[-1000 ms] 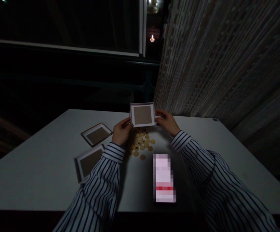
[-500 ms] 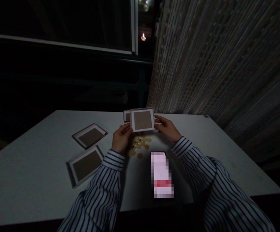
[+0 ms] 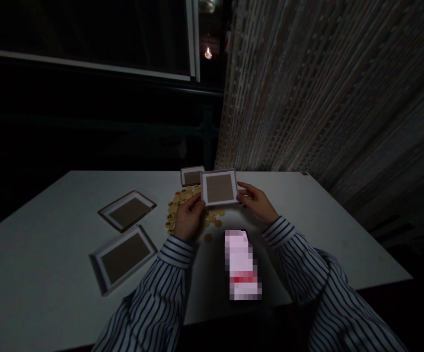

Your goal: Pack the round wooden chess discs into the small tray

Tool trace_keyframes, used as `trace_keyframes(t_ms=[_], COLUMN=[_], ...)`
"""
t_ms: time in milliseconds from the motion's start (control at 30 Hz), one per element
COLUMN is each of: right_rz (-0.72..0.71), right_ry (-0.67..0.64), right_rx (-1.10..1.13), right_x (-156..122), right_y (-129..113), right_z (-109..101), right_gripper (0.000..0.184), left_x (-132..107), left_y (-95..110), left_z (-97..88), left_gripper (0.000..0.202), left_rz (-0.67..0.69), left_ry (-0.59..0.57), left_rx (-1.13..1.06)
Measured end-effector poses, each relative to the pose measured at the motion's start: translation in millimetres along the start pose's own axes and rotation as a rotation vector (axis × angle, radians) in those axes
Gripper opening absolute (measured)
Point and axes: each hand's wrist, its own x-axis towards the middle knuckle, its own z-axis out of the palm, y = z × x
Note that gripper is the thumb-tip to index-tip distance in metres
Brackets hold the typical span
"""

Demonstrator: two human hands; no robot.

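Between my two hands is a small picture frame (image 3: 220, 188), pale-rimmed with a white border and a grey-brown centre, tilted up toward me. My left hand (image 3: 190, 217) grips its lower left corner. On the right edge, my right hand (image 3: 256, 201) pinches it between thumb and fingers. Below and left of the frame lies a spread of round, wooden-looking discs (image 3: 173, 209), some with dark or red marks; my left hand and the frame hide part of them. Behind the held frame, a smaller similar frame (image 3: 192, 177) stands near the table's far edge.
Two more frames lie on the left of the white table (image 3: 43, 264): a brown-edged one (image 3: 127, 210) and a pale-edged one (image 3: 124, 259). A lit phone (image 3: 242, 266), its screen blurred, lies between my forearms. A string curtain (image 3: 288, 98) hangs behind on the right. The room is dark.
The view has shifted slightly. The held frame and both hands have moved a little right relative to the table, uncovering more of the discs and the small frame behind. Both hands keep their hold.
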Motion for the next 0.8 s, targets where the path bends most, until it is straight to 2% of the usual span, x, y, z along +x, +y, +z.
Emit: trace_keyframes(t_ms=[200, 500, 667, 800], right_rz=[-0.017, -0.01, -0.012, -0.008], right_ry=[0.05, 0.06, 0.028, 0.024], right_rx=[0.01, 0.001, -0.014, -0.051], right_x=[-3, -11, -13, -16], right_y=[8, 20, 35, 48], right_z=[-12, -27, -35, -43], right_gripper=[0.043, 0.041, 0.039, 0.039], left_x=[-7, -9, -12, -15], left_y=[6, -5, -4, -15], left_z=[12.5, 23.8, 29.8, 35.9], left_gripper=[0.039, 0.041, 0.036, 0.036], left_rz=[-0.043, -0.068, -0.028, 0.036], left_ry=[-0.053, -0.063, -0.038, -0.05], left_rx=[-0.013, -0.035, 0.086, 0.211])
